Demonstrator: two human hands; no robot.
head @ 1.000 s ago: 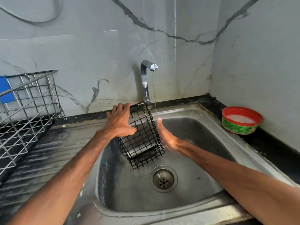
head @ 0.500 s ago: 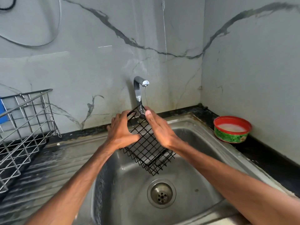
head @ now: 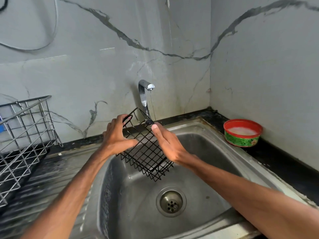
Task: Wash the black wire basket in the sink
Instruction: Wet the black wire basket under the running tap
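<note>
Lifted to the tap point(head: 144, 94) since a second ago: basket point(head: 145, 153) tilted in the air over the sink point(head: 198, 178).
Your left hand point(head: 117, 137) curls round its rim; your right hand point(head: 169, 145) presses flat, fingers straight. Wet wire could slip from that flat palm and drop.

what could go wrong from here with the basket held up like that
1. Only the left hand grips the black wire basket, at its rim. The right hand lies flat on its side, so the basket might slip into the sink.
2. The tap gives just a thin trickle at the basket's far corner, so most of the wire may go unrinsed.
</note>
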